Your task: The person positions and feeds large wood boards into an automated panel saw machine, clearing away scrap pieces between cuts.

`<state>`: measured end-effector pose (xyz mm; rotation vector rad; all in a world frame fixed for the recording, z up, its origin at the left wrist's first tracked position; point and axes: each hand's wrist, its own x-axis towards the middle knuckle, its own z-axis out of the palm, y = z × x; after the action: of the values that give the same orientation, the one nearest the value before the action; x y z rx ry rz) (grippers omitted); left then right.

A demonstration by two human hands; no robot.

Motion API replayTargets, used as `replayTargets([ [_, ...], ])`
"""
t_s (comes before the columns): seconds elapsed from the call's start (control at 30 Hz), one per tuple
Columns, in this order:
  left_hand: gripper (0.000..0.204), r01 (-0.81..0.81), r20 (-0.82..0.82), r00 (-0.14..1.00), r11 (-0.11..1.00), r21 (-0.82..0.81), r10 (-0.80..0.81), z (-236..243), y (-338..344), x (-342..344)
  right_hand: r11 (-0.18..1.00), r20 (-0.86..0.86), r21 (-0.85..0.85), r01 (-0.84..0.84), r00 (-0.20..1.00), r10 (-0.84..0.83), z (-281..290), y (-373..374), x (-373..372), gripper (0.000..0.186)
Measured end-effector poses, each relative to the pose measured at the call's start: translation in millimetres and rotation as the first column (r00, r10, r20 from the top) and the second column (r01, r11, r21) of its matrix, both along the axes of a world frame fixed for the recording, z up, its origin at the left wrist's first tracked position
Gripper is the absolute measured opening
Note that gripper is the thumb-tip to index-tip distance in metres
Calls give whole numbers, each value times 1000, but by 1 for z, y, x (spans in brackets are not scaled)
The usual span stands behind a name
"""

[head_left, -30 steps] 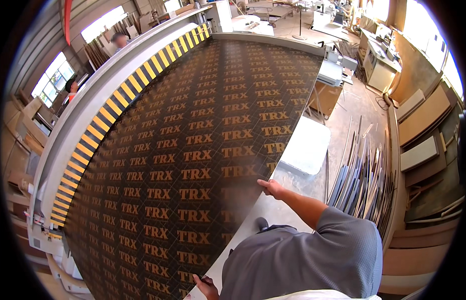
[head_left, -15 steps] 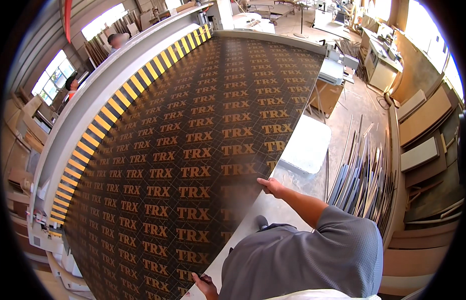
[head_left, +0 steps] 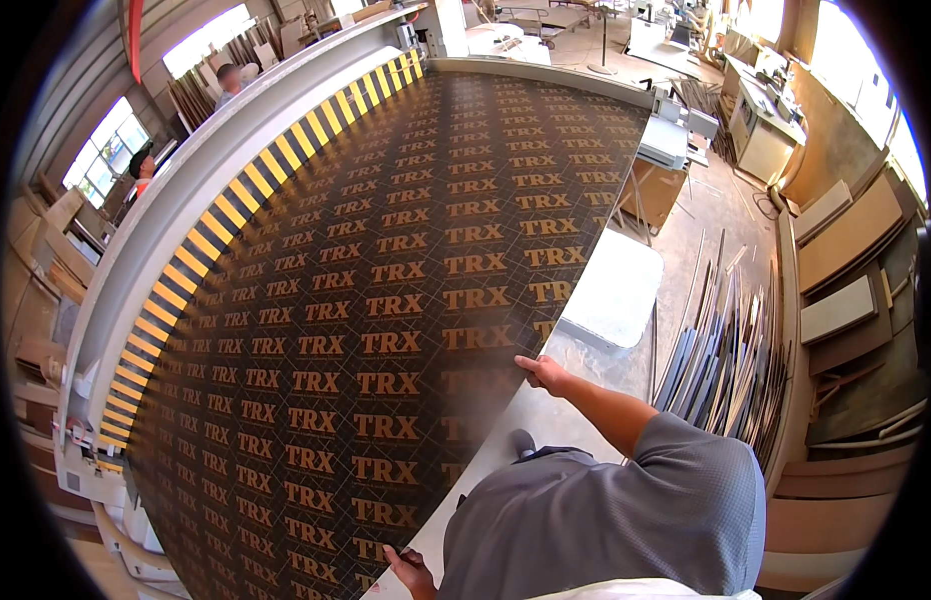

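Observation:
A large dark brown film-faced plywood sheet (head_left: 386, 300), with rows of orange print, lies flat and fills the middle of the view. At its near right edge my right hand (head_left: 542, 374) is closed, the fingertips on the sheet's top and the rest of the grip partly hidden. Nearer to me, my left hand (head_left: 411, 572) grips the same edge, thumb above and fingers mostly out of sight beneath. The sheet's far left side runs up to a pale machine beam (head_left: 256, 110) with a yellow-and-black striped guard (head_left: 208, 232).
Beyond the beam stand two people (head_left: 229, 84), partly hidden. On the right are a white table extension (head_left: 616, 290), a bundle of thin offcut strips (head_left: 721, 350) on the floor and boards (head_left: 851, 240) leaning on the wall. A cabinet (head_left: 761, 125) stands farther back.
Behind the beam, the farther person's head has shifted slightly and turned. My hands and the plywood sheet show no visible movement.

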<state>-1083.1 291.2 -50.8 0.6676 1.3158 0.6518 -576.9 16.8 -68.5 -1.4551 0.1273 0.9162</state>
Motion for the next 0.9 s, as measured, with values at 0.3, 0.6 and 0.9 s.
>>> replayTargets([
  [0.3,41,-3,46,999,1000,16,3,-6,1,-1,999,-10,33,2,1000,-1,-1,-2,1,48],
  [0.6,39,-5,39,999,1000,19,4,-13,2,-3,1000,-3,2,20,1000,-20,-6,-1,2,47],
  [0.9,41,-15,28,1000,999,32,14,-12,-1,-2,999,4,-26,21,1000,-21,7,-1,-3,47],
])
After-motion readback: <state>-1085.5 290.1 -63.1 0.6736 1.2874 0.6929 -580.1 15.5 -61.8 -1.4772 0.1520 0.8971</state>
